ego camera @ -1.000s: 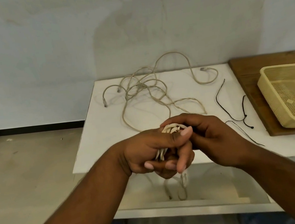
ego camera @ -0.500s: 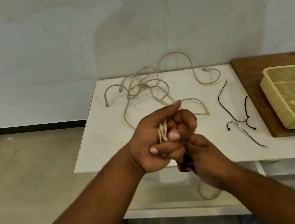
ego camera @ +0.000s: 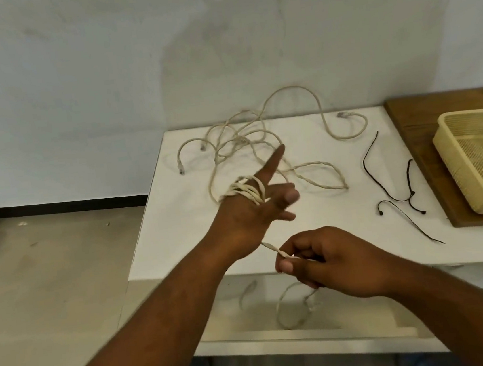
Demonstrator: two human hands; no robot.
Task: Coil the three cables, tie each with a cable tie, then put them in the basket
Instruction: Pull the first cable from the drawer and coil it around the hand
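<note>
Head: right hand (ego camera: 327, 260) pulled cable (ego camera: 246, 192) away.

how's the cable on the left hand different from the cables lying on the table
The held cable is wound in tight loops round the left hand; the loose cables sprawl in a tangle on the table. The held cable is lifted off the table, its tail pinched by the right hand; the loose cables lie flat and untouched. All are thin and pale beige.

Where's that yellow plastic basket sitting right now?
In the head view, the pale yellow plastic mesh basket sits at the far right on a brown wooden board, just right of the thin black cable ties.
</note>
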